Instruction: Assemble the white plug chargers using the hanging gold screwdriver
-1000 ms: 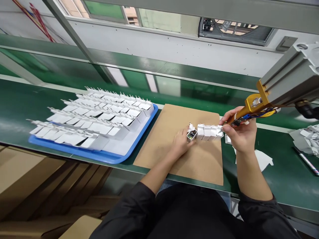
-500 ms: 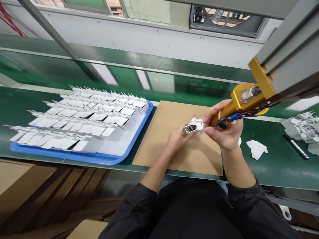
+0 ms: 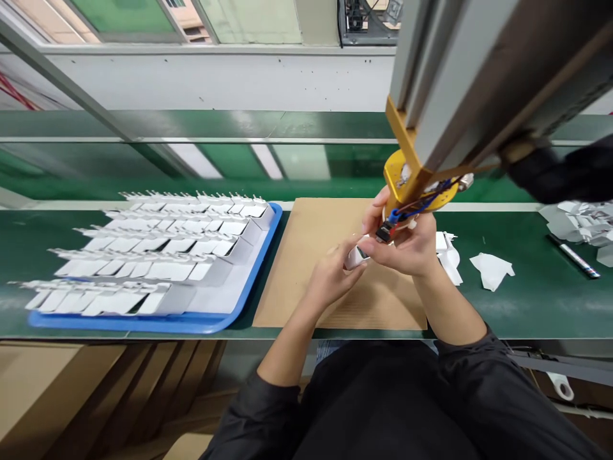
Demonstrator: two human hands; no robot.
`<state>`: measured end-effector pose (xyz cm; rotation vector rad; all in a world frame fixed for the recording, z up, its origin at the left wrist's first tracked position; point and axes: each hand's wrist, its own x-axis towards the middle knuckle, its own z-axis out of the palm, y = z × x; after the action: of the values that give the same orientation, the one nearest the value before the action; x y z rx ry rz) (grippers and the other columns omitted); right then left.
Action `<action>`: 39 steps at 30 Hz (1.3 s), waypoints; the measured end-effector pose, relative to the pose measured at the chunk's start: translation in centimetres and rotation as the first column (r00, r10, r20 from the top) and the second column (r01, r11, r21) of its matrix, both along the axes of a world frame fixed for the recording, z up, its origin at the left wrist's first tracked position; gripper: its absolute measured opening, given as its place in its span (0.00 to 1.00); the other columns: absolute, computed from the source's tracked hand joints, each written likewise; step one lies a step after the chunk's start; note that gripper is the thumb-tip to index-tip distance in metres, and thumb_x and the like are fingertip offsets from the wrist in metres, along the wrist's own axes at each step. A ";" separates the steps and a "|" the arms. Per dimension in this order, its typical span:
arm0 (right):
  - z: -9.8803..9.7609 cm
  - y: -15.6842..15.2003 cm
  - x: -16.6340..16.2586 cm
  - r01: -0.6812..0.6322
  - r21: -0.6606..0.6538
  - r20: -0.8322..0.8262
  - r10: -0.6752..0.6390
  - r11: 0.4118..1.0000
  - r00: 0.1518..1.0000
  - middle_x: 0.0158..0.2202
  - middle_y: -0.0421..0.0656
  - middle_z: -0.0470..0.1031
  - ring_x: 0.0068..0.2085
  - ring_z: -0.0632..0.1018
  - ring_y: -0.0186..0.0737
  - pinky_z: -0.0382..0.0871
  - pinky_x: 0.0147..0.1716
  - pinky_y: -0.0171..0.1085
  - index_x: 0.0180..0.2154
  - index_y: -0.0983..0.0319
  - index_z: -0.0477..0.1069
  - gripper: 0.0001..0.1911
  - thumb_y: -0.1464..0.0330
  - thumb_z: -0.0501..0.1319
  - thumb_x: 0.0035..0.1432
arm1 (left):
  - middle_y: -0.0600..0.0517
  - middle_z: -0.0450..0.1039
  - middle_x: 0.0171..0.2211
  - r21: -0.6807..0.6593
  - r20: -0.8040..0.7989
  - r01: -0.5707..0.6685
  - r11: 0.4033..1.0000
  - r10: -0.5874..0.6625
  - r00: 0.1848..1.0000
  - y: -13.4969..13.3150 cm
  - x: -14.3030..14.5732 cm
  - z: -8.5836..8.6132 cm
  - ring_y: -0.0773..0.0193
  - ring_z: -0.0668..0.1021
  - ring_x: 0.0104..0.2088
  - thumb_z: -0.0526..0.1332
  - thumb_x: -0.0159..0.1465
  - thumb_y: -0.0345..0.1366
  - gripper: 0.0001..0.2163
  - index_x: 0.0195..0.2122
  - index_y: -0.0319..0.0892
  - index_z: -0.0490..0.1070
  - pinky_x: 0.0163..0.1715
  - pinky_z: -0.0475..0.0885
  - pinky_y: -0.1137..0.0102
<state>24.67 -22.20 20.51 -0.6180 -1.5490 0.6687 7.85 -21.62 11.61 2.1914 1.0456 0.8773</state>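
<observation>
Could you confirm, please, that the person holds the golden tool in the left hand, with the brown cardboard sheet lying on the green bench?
Not quite: the head view shows the right hand holding the golden tool; the brown cardboard sheet does lie on the green bench.

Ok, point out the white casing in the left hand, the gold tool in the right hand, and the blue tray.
White casing [image 3: 354, 259]: head view, on its exposed white side.
Gold tool [image 3: 398, 193]: head view, on its gold body.
Blue tray [image 3: 158, 324]: head view, on its near rim.
</observation>
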 end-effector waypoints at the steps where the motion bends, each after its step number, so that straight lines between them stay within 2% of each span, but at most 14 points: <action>1: 0.0 0.0 0.0 -0.009 0.004 0.000 0.009 1.000 1.000 0.24 0.35 0.68 0.25 0.72 0.34 0.69 0.21 0.35 0.33 0.56 0.66 0.19 0.56 0.73 0.53 | 0.43 0.77 0.55 -0.002 -0.013 -0.004 1.000 0.004 1.000 0.0 0.2 0.2 0.52 0.79 0.51 0.60 0.68 0.40 0.22 0.63 0.45 0.65 0.49 0.76 0.58; 3: 0.0 0.1 0.2 -0.020 -0.010 0.003 0.020 1.000 1.000 0.24 0.35 0.68 0.25 0.72 0.34 0.69 0.21 0.35 0.33 0.56 0.67 0.18 0.56 0.73 0.53 | 0.44 0.78 0.50 -0.017 -0.028 -0.015 1.000 0.014 0.999 -0.1 0.4 0.3 0.55 0.79 0.45 0.61 0.68 0.40 0.22 0.62 0.44 0.65 0.42 0.76 0.62; 6: -0.1 0.2 0.5 -0.020 -0.063 0.012 0.021 0.998 1.000 0.25 0.35 0.68 0.24 0.71 0.33 0.66 0.18 0.33 0.32 0.57 0.66 0.20 0.54 0.74 0.52 | 0.45 0.78 0.46 -0.019 -0.039 -0.032 0.999 0.032 0.999 -0.1 0.6 0.2 0.57 0.79 0.41 0.61 0.68 0.40 0.22 0.62 0.44 0.66 0.38 0.75 0.66; 11: -0.2 0.6 0.6 -0.015 -0.008 -0.010 0.015 1.000 1.000 0.22 0.33 0.64 0.21 0.69 0.32 0.63 0.17 0.32 0.31 0.56 0.65 0.21 0.53 0.74 0.53 | 0.47 0.79 0.45 0.029 -0.058 -0.063 0.998 0.065 0.996 0.4 0.8 -0.2 0.58 0.80 0.40 0.63 0.66 0.38 0.22 0.61 0.45 0.67 0.38 0.75 0.66; 14: -0.3 1.1 0.7 0.034 0.012 -0.008 -0.033 0.999 0.999 0.22 0.32 0.64 0.22 0.69 0.33 0.64 0.18 0.33 0.34 0.56 0.66 0.24 0.52 0.76 0.49 | 0.48 0.80 0.42 0.013 -0.078 -0.069 0.998 0.070 0.995 1.0 1.1 -0.3 0.57 0.80 0.38 0.64 0.65 0.39 0.23 0.61 0.45 0.68 0.37 0.75 0.66; 19: -0.6 1.6 1.1 0.097 0.055 -0.022 -0.096 0.994 0.995 0.23 0.32 0.67 0.19 0.64 0.30 0.62 0.17 0.32 0.39 0.55 0.68 0.26 0.50 0.76 0.48 | 0.46 0.79 0.48 -0.018 -0.051 -0.078 0.997 0.077 0.996 1.5 1.5 -0.7 0.55 0.80 0.43 0.65 0.64 0.38 0.26 0.64 0.45 0.66 0.41 0.76 0.65; 23: -0.5 1.6 0.9 0.042 0.161 -0.105 -0.025 0.986 0.994 0.24 0.31 0.67 0.20 0.66 0.29 0.65 0.18 0.31 0.42 0.54 0.71 0.22 0.55 0.76 0.50 | 0.45 0.78 0.51 -0.043 -0.007 -0.075 0.996 0.075 0.997 1.2 1.6 -1.3 0.54 0.80 0.46 0.65 0.65 0.38 0.27 0.65 0.46 0.65 0.42 0.76 0.64; 25: -0.3 1.5 0.6 -0.009 0.200 -0.108 0.031 0.980 0.994 0.23 0.31 0.66 0.19 0.65 0.29 0.63 0.16 0.31 0.43 0.53 0.72 0.20 0.58 0.75 0.52 | 0.46 0.78 0.50 -0.048 0.008 -0.076 0.996 0.076 0.997 0.8 1.5 -1.4 0.54 0.80 0.46 0.65 0.65 0.38 0.26 0.65 0.47 0.65 0.42 0.77 0.63; 27: -0.1 1.5 0.4 -0.023 0.239 -0.103 0.049 0.971 0.994 0.23 0.31 0.63 0.18 0.64 0.29 0.61 0.15 0.31 0.42 0.53 0.72 0.18 0.59 0.75 0.53 | 0.46 0.78 0.50 -0.049 0.021 -0.078 0.996 0.079 0.997 0.4 1.3 -1.2 0.54 0.80 0.46 0.65 0.65 0.38 0.26 0.65 0.48 0.64 0.43 0.77 0.63; 30: 0.1 1.5 0.1 0.041 0.261 -0.103 -0.015 0.964 0.995 0.24 0.32 0.61 0.18 0.65 0.30 0.59 0.13 0.33 0.40 0.53 0.71 0.19 0.55 0.75 0.52 | 0.45 0.77 0.53 -0.045 0.030 -0.075 0.996 0.077 0.997 0.0 0.9 -0.6 0.54 0.79 0.49 0.65 0.65 0.37 0.27 0.66 0.49 0.63 0.45 0.77 0.62; 35: -0.4 1.7 -0.1 0.115 0.267 -0.105 -0.089 0.957 0.990 0.29 0.35 0.67 0.18 0.66 0.32 0.60 0.14 0.35 0.39 0.52 0.69 0.22 0.51 0.75 0.52 | 0.46 0.77 0.52 -0.035 -0.007 -0.107 0.994 0.107 0.994 -0.5 0.5 0.4 0.53 0.79 0.51 0.65 0.65 0.36 0.27 0.65 0.50 0.64 0.50 0.77 0.58; 39: -0.8 1.9 -0.1 0.108 0.269 -0.087 -0.087 0.957 0.992 0.33 0.36 0.68 0.20 0.67 0.31 0.63 0.16 0.36 0.41 0.50 0.67 0.21 0.50 0.73 0.54 | 0.47 0.77 0.49 -0.041 -0.049 -0.120 0.992 0.118 0.992 -0.7 0.5 0.9 0.53 0.79 0.47 0.65 0.65 0.36 0.27 0.65 0.50 0.64 0.47 0.77 0.60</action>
<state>24.54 -20.32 19.75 -0.4522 -1.4977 0.3891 8.33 -22.35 12.53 2.1408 1.2177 0.8506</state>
